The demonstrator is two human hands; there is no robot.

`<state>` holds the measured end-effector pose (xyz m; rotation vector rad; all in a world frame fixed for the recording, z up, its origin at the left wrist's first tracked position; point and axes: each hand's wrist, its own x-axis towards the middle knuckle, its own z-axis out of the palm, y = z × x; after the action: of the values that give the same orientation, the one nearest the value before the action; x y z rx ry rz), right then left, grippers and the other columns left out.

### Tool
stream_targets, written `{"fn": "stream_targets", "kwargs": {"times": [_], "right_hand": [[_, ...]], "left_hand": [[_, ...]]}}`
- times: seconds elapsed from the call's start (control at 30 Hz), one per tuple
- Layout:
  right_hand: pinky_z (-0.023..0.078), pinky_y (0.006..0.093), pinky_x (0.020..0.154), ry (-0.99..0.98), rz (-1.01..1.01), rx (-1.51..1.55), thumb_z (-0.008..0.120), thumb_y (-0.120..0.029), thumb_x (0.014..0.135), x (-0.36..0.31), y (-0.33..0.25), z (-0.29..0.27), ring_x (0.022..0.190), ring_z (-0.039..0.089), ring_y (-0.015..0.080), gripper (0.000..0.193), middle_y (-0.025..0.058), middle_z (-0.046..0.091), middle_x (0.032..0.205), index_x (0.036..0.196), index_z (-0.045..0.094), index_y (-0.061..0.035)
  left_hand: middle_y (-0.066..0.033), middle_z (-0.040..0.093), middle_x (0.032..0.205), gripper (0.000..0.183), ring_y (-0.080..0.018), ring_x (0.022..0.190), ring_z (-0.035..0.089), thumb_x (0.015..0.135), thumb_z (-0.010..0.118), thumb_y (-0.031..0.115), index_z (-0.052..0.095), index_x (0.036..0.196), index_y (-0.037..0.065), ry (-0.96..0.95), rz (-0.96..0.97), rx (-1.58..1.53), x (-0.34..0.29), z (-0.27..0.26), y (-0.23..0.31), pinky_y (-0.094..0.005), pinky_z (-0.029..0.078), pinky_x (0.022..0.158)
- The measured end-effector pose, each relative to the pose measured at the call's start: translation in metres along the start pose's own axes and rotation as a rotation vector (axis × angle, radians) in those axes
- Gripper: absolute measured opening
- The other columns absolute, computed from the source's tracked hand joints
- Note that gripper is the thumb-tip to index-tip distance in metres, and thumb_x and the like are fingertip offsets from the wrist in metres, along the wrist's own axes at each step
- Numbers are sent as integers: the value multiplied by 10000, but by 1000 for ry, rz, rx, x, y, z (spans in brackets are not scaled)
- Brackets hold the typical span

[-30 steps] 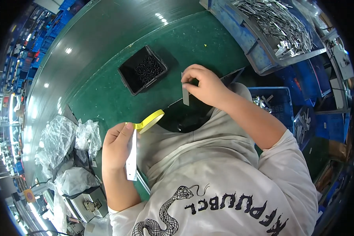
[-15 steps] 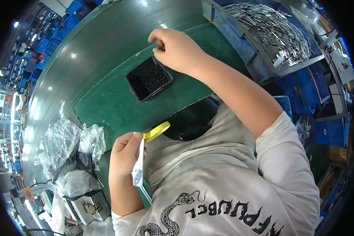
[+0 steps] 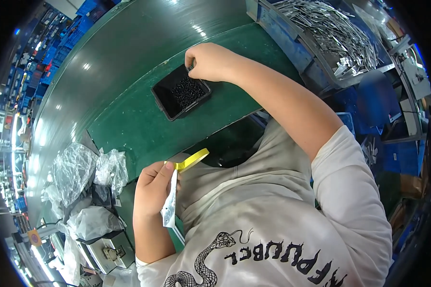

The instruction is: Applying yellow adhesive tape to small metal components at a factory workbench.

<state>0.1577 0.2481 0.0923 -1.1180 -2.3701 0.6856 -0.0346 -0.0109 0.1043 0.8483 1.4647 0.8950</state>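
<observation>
My left hand [image 3: 152, 187] is closed, thumb pressed on the fingers, near my lap. It grips a yellow ring-shaped band [image 3: 194, 159] that looks like a roll of tape, together with a shiny silver strip [image 3: 169, 210] hanging down beside the wrist. Over the green surface, my right hand [image 3: 210, 61] is at the far right corner of a black plastic box [image 3: 162, 99]. Its fingers are curled and pinched together; whatever lies between them is hidden. Small black screw-like pieces [image 3: 187, 92] fill part of the box.
At the far right stands a large grey-blue bin [image 3: 292, 45] heaped with shiny metal strips [image 3: 328, 31]. Crumpled clear plastic bags [image 3: 74, 167] lie at the left, above a boxy metal device [image 3: 111, 252]. A curved shiny metal surface [image 3: 124, 52] runs behind the green work surface [image 3: 134, 124].
My right hand has come down slightly toward me, onto the corner of the black box. My left hand and its yellow band have hardly moved.
</observation>
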Motion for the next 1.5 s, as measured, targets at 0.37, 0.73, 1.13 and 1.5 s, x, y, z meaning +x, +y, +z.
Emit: {"fn": "stream_targets", "kwargs": {"times": [0.37, 0.73, 1.13, 1.5], "right_hand": [[526, 369, 771, 3, -24, 30, 704, -154, 807, 3, 0, 0, 856, 666, 260, 264, 115, 687, 899, 1029, 668, -15], [524, 367, 752, 31, 1, 16, 737, -226, 824, -10, 0, -6, 829, 657, 252, 388, 110, 672, 921, 1132, 631, -15], [513, 341, 762, -309, -104, 662, 709, -259, 913, -136, -47, 20, 860, 645, 210, 354, 98, 653, 932, 1156, 610, -22], [484, 347, 563, 243, -537, -344, 676, -195, 859, -120, -12, -22, 616, 618, 224, 262, -1, 632, 821, 1121, 687, -185]], "left_hand": [[-28, 623, 626, 354, -70, 502, 545, 1033, 528, 274, 655, 820, 22, 1, 17, -35, 2, -2, -3, -216, 403, 475], [-28, 620, 624, 356, -70, 498, 531, 1033, 529, 273, 654, 815, 20, -8, 24, -24, 5, -2, -2, -218, 396, 477], [-23, 650, 741, 305, -74, 597, 575, 1027, 551, 264, 658, 895, 11, -83, 116, -91, 24, 23, 18, -212, 418, 546], [-31, 636, 685, 341, -93, 584, 576, 1029, 526, 282, 664, 859, 20, 53, 192, 120, 88, 70, 56, -251, 446, 545]]}}
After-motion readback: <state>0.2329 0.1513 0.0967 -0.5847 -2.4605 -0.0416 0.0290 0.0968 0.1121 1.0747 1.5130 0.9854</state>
